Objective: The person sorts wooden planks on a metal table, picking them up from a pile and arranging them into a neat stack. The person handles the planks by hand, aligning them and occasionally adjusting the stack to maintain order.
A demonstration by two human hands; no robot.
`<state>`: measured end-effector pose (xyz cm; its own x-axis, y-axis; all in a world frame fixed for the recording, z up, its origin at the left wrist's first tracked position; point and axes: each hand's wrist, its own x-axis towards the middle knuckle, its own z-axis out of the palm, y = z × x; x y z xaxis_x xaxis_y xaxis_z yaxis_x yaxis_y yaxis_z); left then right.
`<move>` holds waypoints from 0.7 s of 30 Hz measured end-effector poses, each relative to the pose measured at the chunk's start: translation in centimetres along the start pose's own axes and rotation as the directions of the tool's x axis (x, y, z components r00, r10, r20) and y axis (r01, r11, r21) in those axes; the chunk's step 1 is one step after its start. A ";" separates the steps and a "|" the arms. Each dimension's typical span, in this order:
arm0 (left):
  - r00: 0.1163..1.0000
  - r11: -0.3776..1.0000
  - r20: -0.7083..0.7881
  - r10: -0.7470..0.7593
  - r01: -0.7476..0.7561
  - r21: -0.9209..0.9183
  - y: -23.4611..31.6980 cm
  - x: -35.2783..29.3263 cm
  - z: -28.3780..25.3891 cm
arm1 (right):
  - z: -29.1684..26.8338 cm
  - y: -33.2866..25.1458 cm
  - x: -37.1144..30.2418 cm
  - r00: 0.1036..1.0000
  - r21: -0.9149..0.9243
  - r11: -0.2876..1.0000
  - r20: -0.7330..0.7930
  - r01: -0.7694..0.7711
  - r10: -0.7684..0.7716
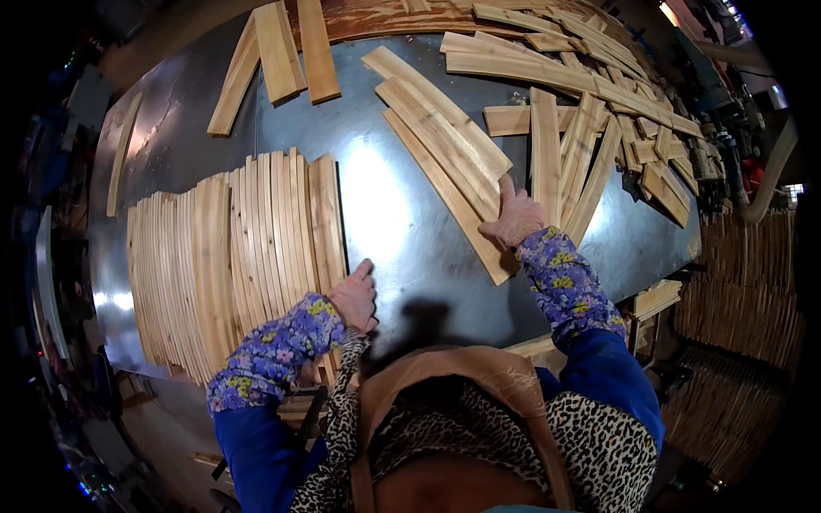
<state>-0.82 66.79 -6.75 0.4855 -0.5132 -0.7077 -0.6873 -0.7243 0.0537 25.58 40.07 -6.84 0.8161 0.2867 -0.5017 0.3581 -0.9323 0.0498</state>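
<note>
My right hand (517,220) is at the near ends of a few overlapping wooden boards (453,150) lying slantwise on the metal table. Its thumb and forefinger close about the end of the middle board; the other fingers are partly hidden. My left hand (356,299) is beside the near right corner of a long row of wooden slats (256,231), most of them standing on edge side by side. Its forefinger stretches out over the bare metal and the other fingers are bent, with nothing seen in them. Flowered sleeves cover both forearms.
A jumbled heap of boards (590,77) covers the table's far right. Several boards (278,56) lie at the far left edge, and a single slat (125,154) lies near the left edge. Tall stacks of slats (727,291) stand right of the shiny metal table (385,282).
</note>
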 end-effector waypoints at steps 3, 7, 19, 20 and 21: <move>0.979 0.948 0.187 -0.086 0.138 -0.286 -0.6 -0.9 2.2 | 3.1 0.9 -2.4 0.990 0.038 0.997 0.131 -0.065 0.060; 0.950 0.951 -0.248 -0.187 0.112 -0.288 0.8 -4.0 4.6 | 5.2 2.8 -6.8 0.966 0.291 0.938 0.229 -0.188 0.123; 0.829 0.784 0.143 -0.540 0.557 -0.274 1.1 6.1 11.4 | 16.6 36.6 -20.1 0.597 0.924 0.382 -0.299 -0.013 0.744; 0.823 0.761 0.262 -0.504 0.567 -0.317 -0.3 6.3 12.5 | 19.9 43.4 -19.4 0.554 0.951 0.154 -0.283 0.269 0.783; 0.792 0.663 0.257 -0.554 0.607 -0.439 -0.8 8.5 9.8 | 23.8 50.6 -20.7 0.479 0.848 -0.045 -0.254 0.528 0.840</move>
<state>-1.48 67.57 -19.71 0.6263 0.1136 -0.7713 0.0763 -0.9935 -0.0843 16.00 -18.29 -14.46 0.8070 -0.5902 0.0206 0.0306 0.0070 -0.9995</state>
